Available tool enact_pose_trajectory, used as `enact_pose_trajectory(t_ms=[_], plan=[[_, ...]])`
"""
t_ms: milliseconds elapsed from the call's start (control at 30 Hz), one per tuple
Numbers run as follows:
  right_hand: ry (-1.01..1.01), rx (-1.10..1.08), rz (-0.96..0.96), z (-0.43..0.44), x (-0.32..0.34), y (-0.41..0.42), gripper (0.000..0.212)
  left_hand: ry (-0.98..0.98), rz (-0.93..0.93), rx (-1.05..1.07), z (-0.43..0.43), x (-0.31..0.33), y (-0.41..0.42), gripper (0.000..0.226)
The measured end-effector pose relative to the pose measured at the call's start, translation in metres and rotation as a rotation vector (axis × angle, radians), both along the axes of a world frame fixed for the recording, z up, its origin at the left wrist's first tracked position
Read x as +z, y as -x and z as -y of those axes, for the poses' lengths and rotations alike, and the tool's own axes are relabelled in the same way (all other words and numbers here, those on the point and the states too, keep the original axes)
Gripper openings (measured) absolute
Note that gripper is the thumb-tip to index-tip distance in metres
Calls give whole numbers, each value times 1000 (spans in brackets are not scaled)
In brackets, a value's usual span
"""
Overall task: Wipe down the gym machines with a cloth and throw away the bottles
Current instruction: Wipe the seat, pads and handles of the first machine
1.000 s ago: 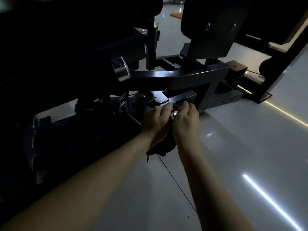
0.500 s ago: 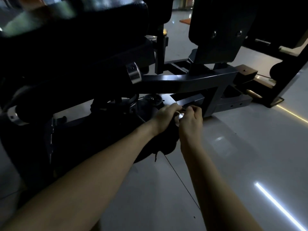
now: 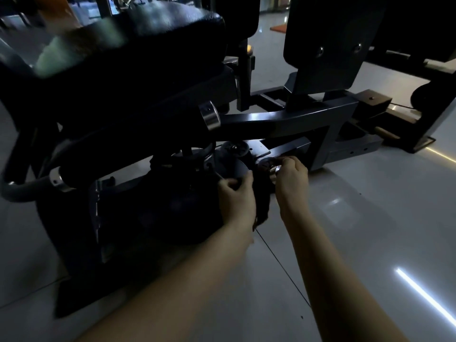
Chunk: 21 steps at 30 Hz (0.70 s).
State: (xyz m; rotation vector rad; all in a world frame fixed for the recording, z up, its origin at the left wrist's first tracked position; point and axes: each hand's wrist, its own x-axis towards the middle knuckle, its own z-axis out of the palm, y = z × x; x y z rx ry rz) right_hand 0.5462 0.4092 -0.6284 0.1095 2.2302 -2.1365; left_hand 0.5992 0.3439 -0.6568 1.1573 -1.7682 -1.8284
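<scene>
Since a second ago the left hand (image 3: 238, 196) has drawn apart from the right hand (image 3: 291, 178). Left fingers clench the dark cloth (image 3: 261, 201). Right fingertips pinch a small shiny metal part (image 3: 274, 169) on the gym machine (image 3: 283, 119).

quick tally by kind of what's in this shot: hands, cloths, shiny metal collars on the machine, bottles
Bare hands: 2, left hand and right hand
Dark cloths: 1, dark crumpled cloth between the hands
Shiny silver metal collars: 2, upper collar and lower collar
Bottles: 0 visible
Total: 5
</scene>
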Motion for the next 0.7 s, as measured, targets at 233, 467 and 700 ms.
enact_pose_trajectory(t_ms=[233, 467, 700], plan=[[-126, 58, -35, -8, 8, -8, 31, -672, 110, -325, 1, 38, 15, 35], [-260, 68, -154, -11, 7, 2, 23, -688, 54, -242, -16, 47, 28, 36], [-245, 190, 18, -16, 7, 18, 28, -634, 26, -181, -16, 36, 25, 47]])
